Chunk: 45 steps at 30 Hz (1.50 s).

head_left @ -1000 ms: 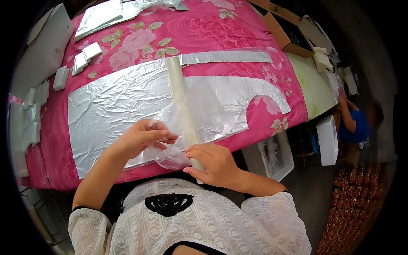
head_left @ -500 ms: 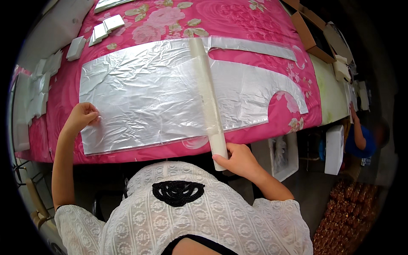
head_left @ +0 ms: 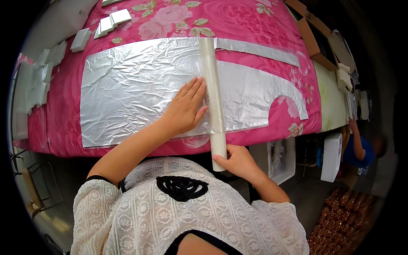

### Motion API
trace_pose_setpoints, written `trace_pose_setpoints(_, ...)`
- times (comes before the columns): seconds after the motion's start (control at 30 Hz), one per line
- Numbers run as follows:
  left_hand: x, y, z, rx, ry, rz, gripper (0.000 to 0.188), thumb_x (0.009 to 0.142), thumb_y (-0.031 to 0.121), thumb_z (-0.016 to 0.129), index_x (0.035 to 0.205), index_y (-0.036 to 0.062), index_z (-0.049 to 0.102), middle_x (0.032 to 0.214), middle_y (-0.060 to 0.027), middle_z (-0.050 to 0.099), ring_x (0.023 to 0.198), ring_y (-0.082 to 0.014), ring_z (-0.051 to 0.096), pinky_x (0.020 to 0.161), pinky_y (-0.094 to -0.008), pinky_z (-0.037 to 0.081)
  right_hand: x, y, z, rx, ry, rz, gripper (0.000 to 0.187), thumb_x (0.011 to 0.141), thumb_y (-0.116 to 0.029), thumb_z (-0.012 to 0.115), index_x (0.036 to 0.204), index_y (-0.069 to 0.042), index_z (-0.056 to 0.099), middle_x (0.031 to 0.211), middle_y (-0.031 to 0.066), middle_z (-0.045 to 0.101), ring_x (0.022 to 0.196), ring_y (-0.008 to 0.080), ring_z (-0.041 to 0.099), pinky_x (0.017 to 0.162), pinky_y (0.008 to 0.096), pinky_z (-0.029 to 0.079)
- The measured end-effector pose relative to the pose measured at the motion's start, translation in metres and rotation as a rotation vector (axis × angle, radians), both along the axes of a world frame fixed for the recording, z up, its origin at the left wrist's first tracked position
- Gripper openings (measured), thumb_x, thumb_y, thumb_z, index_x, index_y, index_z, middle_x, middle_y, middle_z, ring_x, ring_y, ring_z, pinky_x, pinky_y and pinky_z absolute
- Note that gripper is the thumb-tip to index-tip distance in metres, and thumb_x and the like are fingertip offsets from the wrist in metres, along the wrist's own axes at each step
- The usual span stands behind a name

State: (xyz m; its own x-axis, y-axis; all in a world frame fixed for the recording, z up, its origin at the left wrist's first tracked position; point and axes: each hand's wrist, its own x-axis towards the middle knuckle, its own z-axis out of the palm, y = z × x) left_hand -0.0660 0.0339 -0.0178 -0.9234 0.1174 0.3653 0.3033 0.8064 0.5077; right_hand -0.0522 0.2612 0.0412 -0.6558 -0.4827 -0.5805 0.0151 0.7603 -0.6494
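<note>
A thin silvery-white plastic sheet [head_left: 123,93], wrinkled on its left half, lies across a pink flowered cloth [head_left: 233,21]. Its right end has curved cut-outs and narrow strips, like an apron. Across the sheet, pointing away from me, rests a long whitish roll [head_left: 216,97] that looks wrapped in clear film. My right hand [head_left: 240,160] grips the roll's near end, which sticks out past the table edge. My left hand [head_left: 185,106] lies flat on the sheet, fingers stretched, with its fingertips at the roll's left side.
Stacks of folded white packets [head_left: 44,74] line the left side, with several more [head_left: 112,22] at the upper left. An open cardboard box [head_left: 315,40] stands at the right. Another person's arm [head_left: 358,138] shows at far right, beyond a white box [head_left: 331,157].
My left hand has moved right from the sheet's left edge and flattened beside the roll. My right hand keeps its grip on the roll's near end.
</note>
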Motion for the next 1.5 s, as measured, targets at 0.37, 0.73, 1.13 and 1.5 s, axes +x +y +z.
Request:
trace_pose_setpoints(0.37,0.003,0.005,-0.007,-0.229,-0.1,0.017,0.071,0.075,0.021,0.044,0.136,-0.0117,0.025,0.144,-0.0276,0.024,0.137,-0.0377,0.02,0.113,-0.045,0.013,-0.05,0.0,0.001,0.0,-0.104,0.093,0.048,0.077,-0.044,0.069,0.084,0.003,0.068,0.067,0.0102,0.065,0.061,0.0155,0.063,0.059,0.0273,0.048)
trace_pose_setpoints(0.73,0.0,0.007,-0.001,-0.245,-0.146,0.023,0.071,0.075,0.025,0.043,0.134,-0.013,0.028,0.142,-0.0289,0.026,0.136,-0.0379,0.021,0.113,-0.0442,0.013,-0.196,-0.116,-0.019,-0.323,-0.223,-0.259,0.062,0.088,-0.056,0.05,0.098,0.004,0.06,0.084,0.009,0.065,0.069,0.0154,0.062,0.063,0.0256,0.051)
trace_pose_setpoints(1.13,0.001,0.007,-0.005,-0.255,-0.112,0.019,0.071,0.076,0.026,0.042,0.134,-0.0131,0.029,0.143,-0.0277,0.026,0.137,-0.036,0.021,0.113,-0.0434,0.013,-0.297,-0.069,-0.022,-1.541,-0.327,-0.882,0.026,0.09,-0.031,0.049,0.099,-0.008,0.057,0.104,0.0102,0.063,0.094,0.0236,0.061,0.081,0.0398,0.048)
trace_pose_setpoints(1.5,0.004,0.003,-0.026,-0.165,0.116,0.047,0.07,0.082,0.031,0.046,0.133,-0.0143,0.029,0.143,-0.0286,0.025,0.135,-0.0392,0.023,0.112,-0.0472,0.015,-0.082,-0.288,0.001,-0.833,0.497,0.283,0.062,0.088,-0.04,0.052,0.129,0.006,0.043,0.126,0.0258,0.049,0.12,0.0377,0.045,0.103,0.0434,0.03)
